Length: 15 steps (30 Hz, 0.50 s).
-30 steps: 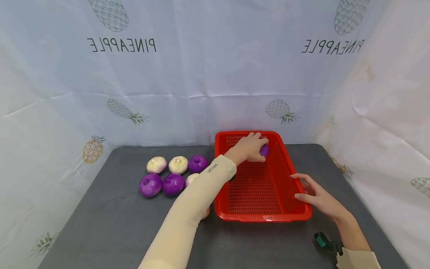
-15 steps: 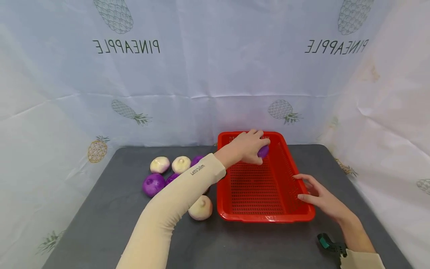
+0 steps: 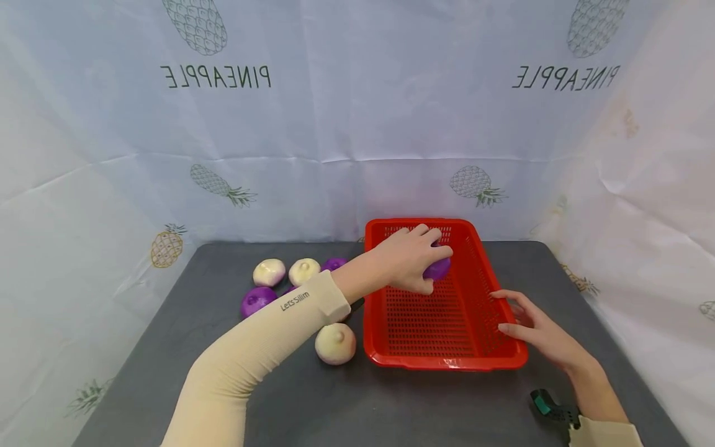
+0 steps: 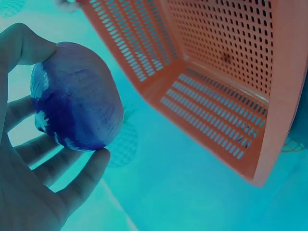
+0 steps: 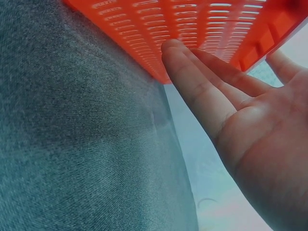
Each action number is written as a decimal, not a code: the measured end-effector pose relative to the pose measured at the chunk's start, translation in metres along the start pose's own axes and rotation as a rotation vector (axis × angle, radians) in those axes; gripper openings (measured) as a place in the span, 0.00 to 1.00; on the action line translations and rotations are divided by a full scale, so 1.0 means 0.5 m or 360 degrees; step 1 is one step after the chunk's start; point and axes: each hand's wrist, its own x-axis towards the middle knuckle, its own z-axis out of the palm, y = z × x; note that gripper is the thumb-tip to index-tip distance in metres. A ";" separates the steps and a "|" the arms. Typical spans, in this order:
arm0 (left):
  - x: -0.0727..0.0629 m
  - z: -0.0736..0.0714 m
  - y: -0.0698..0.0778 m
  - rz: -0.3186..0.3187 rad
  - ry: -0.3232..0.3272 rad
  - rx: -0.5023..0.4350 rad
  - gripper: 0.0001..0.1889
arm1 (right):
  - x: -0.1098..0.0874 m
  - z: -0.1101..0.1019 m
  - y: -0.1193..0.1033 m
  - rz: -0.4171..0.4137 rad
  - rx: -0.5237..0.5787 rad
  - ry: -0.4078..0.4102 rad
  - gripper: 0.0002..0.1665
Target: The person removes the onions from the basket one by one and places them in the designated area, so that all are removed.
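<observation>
In the head view my left hand holds a purple onion over the red plastic basket. The left wrist view shows the thumb on one side of the onion and fingertips on the other, with the basket apart from it. My right hand holds the basket's right side, index finger and thumb at the rim. From the right wrist, other fingers of this hand lie along the outside of the perforated wall. No other onion shows inside the basket.
Left of the basket, white onions and purple onions sit on the dark grey table, some hidden behind the left sleeve. A white pineapple-print sheet hangs behind and beside the table.
My left hand has moved slightly nearer and leftward with the purple onion, which now looks larger. The left sleeve swung left, uncovering a front white onion. My right hand stays at the basket.
</observation>
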 end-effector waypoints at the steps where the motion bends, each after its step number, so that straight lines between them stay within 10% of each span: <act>1: -0.007 -0.003 0.002 0.0010 0.0013 0.0007 0.31 | -0.001 0.000 -0.001 0.0001 0.0001 -0.0002 0.33; 8: -0.056 -0.020 0.020 0.0069 0.0064 0.0067 0.30 | 0.003 0.004 -0.002 0.0006 0.0018 -0.0024 0.33; 15: -0.108 -0.028 0.020 0.0119 0.0340 0.0033 0.28 | 0.000 -0.002 -0.001 -0.0003 0.0000 -0.0013 0.33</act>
